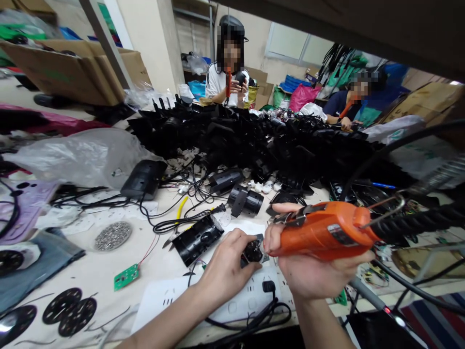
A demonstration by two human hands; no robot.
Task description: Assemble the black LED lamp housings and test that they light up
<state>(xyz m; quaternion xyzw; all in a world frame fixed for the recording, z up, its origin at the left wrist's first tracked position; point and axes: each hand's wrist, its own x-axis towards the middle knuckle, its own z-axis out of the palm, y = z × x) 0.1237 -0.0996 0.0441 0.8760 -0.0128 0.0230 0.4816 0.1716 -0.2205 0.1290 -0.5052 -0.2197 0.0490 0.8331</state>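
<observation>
My right hand (308,271) is wrapped round an orange electric screwdriver (319,232), which points left and hangs from a coiled spring. Its tip is hidden behind my fingers. Below the screwdriver's front end, my left hand (232,257) grips a small dark round part (253,251) between thumb and fingers; its exact kind I cannot make out. Just left of that hand lies an open black plastic housing (199,240). A white power strip (240,293) with a black plug (269,287) in it sits under my left wrist.
A big heap of black plastic parts (247,140) spans the table's far side. Screws fill a round dish (113,236) at left, near a green circuit board (126,277) and black perforated discs (70,310). Black cables cross the middle. Two people (218,85) work opposite.
</observation>
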